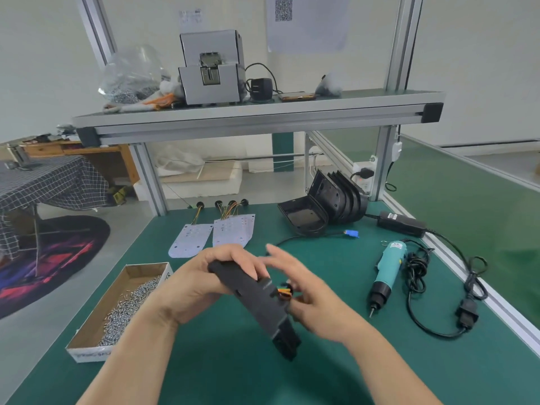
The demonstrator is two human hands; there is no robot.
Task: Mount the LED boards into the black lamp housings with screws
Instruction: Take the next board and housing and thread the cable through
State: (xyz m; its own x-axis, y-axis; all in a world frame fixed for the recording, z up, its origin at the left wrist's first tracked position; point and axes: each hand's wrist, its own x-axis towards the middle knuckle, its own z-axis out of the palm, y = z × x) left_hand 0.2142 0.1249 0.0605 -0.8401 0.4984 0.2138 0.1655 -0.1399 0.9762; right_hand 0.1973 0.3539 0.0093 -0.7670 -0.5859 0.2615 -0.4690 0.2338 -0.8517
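On my green bench [233, 375], spare housings [336, 200] and LED boards [230, 229] wait unmounted, so most work remains. My left hand [198, 285] grips one housing [257, 302] above the mat. My blurred right hand [312, 293] hovers by its wires [283, 292], perhaps threading them; I cannot tell whether it grips anything.

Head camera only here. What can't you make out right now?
- Held housing, head view: its inside faces away, left hand covers the top; board fitted or not, unknown.
- Right hand: motion-blurred; whether it pinches the orange wires is unclear.
- Stacked housings: overlapping, count uncertain.
- Screwdriver bit: too small to identify.
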